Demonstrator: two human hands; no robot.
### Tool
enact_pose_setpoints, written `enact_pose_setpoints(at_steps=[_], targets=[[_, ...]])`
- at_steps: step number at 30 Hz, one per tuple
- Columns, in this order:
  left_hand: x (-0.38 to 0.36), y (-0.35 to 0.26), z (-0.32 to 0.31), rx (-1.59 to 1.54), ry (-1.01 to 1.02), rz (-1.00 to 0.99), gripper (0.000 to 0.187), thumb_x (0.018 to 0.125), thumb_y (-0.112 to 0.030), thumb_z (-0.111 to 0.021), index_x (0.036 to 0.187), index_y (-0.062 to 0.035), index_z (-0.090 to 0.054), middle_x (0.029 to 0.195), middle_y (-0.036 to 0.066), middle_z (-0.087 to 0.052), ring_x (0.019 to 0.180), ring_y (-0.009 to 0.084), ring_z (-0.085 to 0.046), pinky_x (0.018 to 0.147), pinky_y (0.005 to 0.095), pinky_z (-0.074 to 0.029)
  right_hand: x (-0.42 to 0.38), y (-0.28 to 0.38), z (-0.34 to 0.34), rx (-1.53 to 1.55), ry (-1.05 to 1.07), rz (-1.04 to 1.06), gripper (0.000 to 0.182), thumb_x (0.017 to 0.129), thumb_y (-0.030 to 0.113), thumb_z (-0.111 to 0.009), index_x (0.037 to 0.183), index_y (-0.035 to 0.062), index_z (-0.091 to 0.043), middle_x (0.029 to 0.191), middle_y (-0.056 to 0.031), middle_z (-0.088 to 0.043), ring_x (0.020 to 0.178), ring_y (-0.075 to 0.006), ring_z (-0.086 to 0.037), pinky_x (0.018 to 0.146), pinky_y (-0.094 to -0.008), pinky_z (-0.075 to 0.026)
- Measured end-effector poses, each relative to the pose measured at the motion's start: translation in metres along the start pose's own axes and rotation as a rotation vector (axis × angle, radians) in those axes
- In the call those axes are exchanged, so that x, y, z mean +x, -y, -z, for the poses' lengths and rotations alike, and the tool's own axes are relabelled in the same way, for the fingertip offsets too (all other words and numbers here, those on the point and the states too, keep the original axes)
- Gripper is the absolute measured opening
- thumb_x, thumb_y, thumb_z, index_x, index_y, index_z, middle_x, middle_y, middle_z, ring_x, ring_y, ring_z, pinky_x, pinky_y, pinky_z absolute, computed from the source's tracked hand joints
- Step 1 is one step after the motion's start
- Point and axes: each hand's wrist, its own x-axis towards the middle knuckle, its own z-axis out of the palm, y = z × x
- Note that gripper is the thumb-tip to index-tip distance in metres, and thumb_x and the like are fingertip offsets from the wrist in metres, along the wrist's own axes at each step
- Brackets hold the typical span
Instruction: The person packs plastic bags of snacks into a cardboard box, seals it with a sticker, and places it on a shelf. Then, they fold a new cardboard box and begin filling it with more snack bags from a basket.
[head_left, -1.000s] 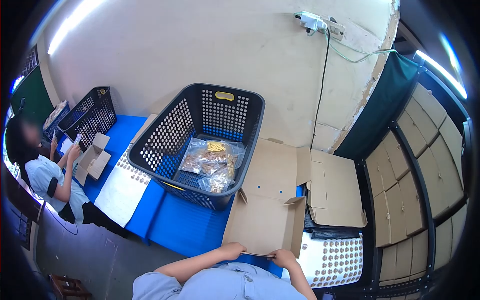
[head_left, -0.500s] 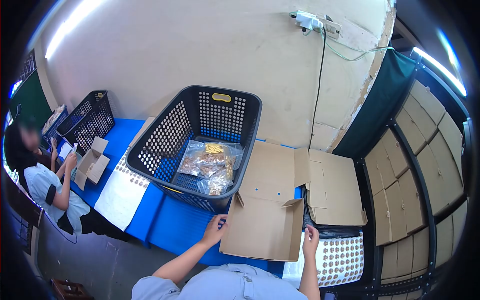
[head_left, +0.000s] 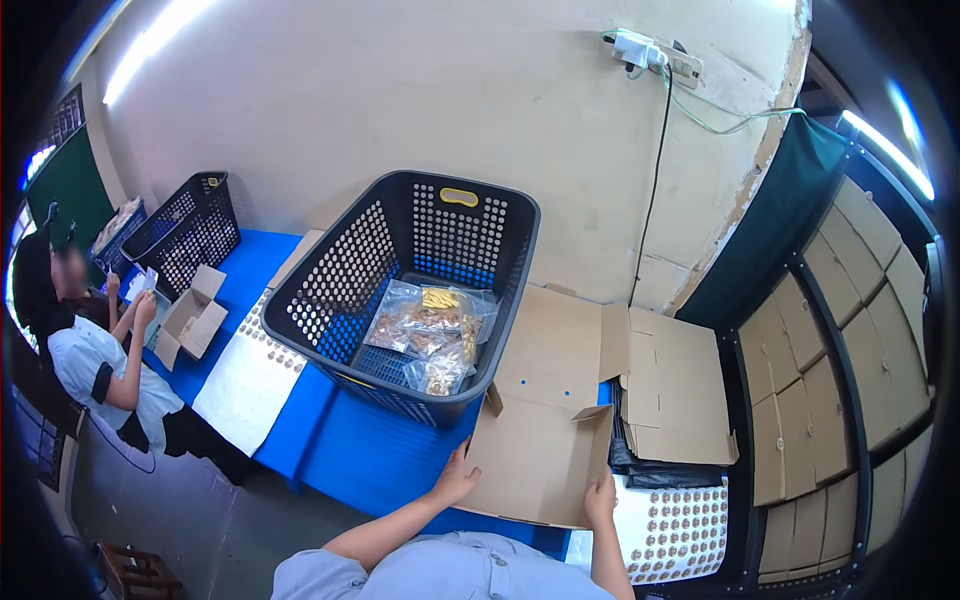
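Note:
An open cardboard box (head_left: 530, 465) lies in front of me, its lid folded back toward the wall. My left hand (head_left: 455, 480) grips its left wall near the front corner, thumb on the inner side. On the opposite wall, my right hand (head_left: 600, 500) is closed round the edge, its fingers partly hidden. Behind and left of the box stands a black perforated basket (head_left: 330, 335) holding several clear plastic bags (head_left: 425, 325) with brown and gold pieces. To the right are flattened cardboard boxes (head_left: 685, 390) and a sheet of round stickers (head_left: 680, 530).
Another person (head_left: 100, 365) works at the left by a small open carton (head_left: 195, 320) and a second black basket (head_left: 185, 235). A white sticker sheet (head_left: 245, 395) lies on the blue table cover (head_left: 350, 450). Shelves of cardboard boxes (head_left: 800, 430) stand at the right.
Both hands have come in from beside the box and now hold its side walls. The whole scene has shifted slightly right as the camera moved.

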Motion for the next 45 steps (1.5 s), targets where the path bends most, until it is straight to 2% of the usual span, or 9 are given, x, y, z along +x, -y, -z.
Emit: enact_pose_setpoints(at_steps=[3, 11, 14, 22, 25, 30, 34, 40, 45], targets=[[-0.001, -0.034, 0.014, 0.045, -0.056, 0.019, 0.072, 0.082, -0.014, -0.059, 0.144, -0.0016, -0.023, 0.141, 0.023, -0.034, 0.132, 0.0375, -0.033, 0.111, 0.0426, -0.028, 0.008, 0.032, 0.008, -0.171, -0.173, 0.079, 0.049, 0.084, -0.001, -0.050, 0.133, 0.0006, -0.040, 0.125, -0.0232, -0.046, 0.115, -0.0405, -0.045, 0.100, -0.0432, -0.037], [0.012, -0.166, 0.147, 0.550, -0.662, -1.204, 0.048, 0.072, -0.005, -0.069, 0.116, -0.0053, -0.051, 0.103, 0.011, -0.056, 0.092, 0.0295, -0.059, 0.087, 0.0390, -0.047, 0.036, 0.194, 0.003, -0.219, -0.294, 0.613, 0.040, 0.082, 0.001, -0.057, 0.122, 0.0045, -0.053, 0.120, -0.0168, -0.052, 0.111, -0.0351, -0.050, 0.096, -0.0444, -0.040], [0.050, -0.174, 0.209, 0.655, -1.244, -0.867, 0.056, 0.077, 0.000, -0.067, 0.127, 0.0034, -0.041, 0.122, 0.020, -0.044, 0.112, 0.0332, -0.046, 0.095, 0.0433, -0.041, 0.060, 0.275, -0.015, 0.003, -0.147, 0.896, 0.028, 0.082, -0.001, -0.057, 0.109, 0.0047, -0.061, 0.111, -0.0149, -0.058, 0.105, -0.0348, -0.054, 0.090, -0.0418, -0.044], [0.082, -0.157, 0.277, 0.643, 0.044, 0.275, 0.057, 0.082, -0.032, -0.068, 0.134, -0.0194, -0.049, 0.131, 0.018, -0.048, 0.123, 0.0361, -0.046, 0.105, 0.0531, -0.032, 0.124, 0.376, -0.141, -0.126, 0.342, 0.909, 0.025, 0.081, 0.003, -0.053, 0.104, 0.0003, -0.060, 0.100, -0.0255, -0.061, 0.093, -0.0409, -0.060, 0.081, -0.0466, -0.049], [0.053, -0.153, 0.264, 0.714, -0.119, 0.152, 0.053, 0.084, -0.038, -0.064, 0.131, -0.0152, -0.053, 0.127, 0.015, -0.054, 0.119, 0.0318, -0.050, 0.103, 0.0463, -0.036, 0.102, 0.356, -0.145, -0.767, 0.993, 0.672, 0.045, 0.078, 0.022, -0.063, 0.117, 0.0016, -0.059, 0.106, -0.0237, -0.064, 0.101, -0.0362, -0.062, 0.088, -0.0425, -0.049], [-0.015, -0.114, 0.240, 0.767, -0.090, 0.184, 0.056, 0.085, -0.044, -0.061, 0.130, -0.0118, -0.052, 0.124, 0.016, -0.055, 0.116, 0.0336, -0.052, 0.102, 0.0519, -0.035, 0.008, 0.331, -0.131, -0.775, 0.359, 1.078, 0.044, 0.079, 0.021, -0.067, 0.118, 0.0035, -0.053, 0.100, -0.0138, -0.061, 0.094, -0.0299, -0.062, 0.073, -0.0442, -0.052], [-0.047, -0.087, 0.230, 0.875, 0.104, 0.364, 0.063, 0.085, -0.050, -0.059, 0.134, -0.0126, -0.048, 0.124, 0.020, -0.054, 0.115, 0.0361, -0.053, 0.101, 0.0520, -0.037, -0.043, 0.307, -0.140, -0.787, 0.723, 0.951, 0.046, 0.082, 0.021, -0.063, 0.124, 0.0049, -0.052, 0.095, -0.0144, -0.062, 0.084, -0.0285, -0.065, 0.068, -0.0461, -0.055], [0.001, -0.089, 0.248, 0.790, 0.330, 0.176, 0.065, 0.082, -0.054, -0.059, 0.131, -0.0119, -0.052, 0.130, 0.021, -0.050, 0.113, 0.0357, -0.054, 0.096, 0.0418, -0.044, -0.060, 0.290, -0.139, -0.960, 0.586, 0.998, 0.044, 0.085, 0.011, -0.053, 0.129, 0.0093, -0.052, 0.095, -0.0131, -0.061, 0.084, -0.0272, -0.065, 0.066, -0.0493, -0.057], [0.104, -0.050, 0.235, 1.137, 0.199, 0.001, 0.061, 0.078, -0.054, -0.064, 0.133, -0.0308, -0.049, 0.153, 0.017, -0.017, 0.138, 0.0424, -0.021, 0.107, 0.0621, -0.023, -0.044, 0.271, -0.128, -0.967, 0.530, 1.012, 0.045, 0.083, 0.014, -0.057, 0.128, 0.0094, -0.053, 0.092, -0.0112, -0.060, 0.080, -0.0246, -0.064, 0.061, -0.0418, -0.057]])
